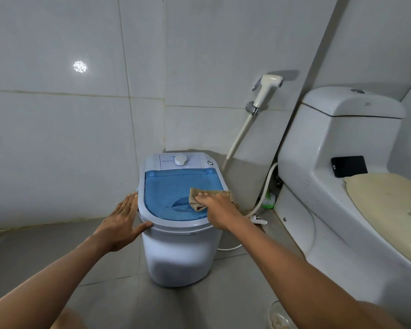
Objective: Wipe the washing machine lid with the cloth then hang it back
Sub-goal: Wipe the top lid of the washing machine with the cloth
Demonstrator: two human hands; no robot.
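Note:
A small white washing machine [180, 255] stands on the floor in the corner. Its translucent blue lid [166, 193] is shut and speckled with water drops. A tan cloth [196, 198] lies on the right part of the lid, pressed flat under my right hand [217, 207], whose fingers grip its near edge. My left hand [124, 222] rests flat against the machine's left rim, fingers spread, thumb on the front edge, holding nothing.
A white toilet [342, 162] with a beige seat cover stands close on the right; a black phone [349, 166] lies on its ledge. A bidet sprayer [265, 91] hangs on the tiled wall behind. A hose and a green brush [268, 200] sit between machine and toilet.

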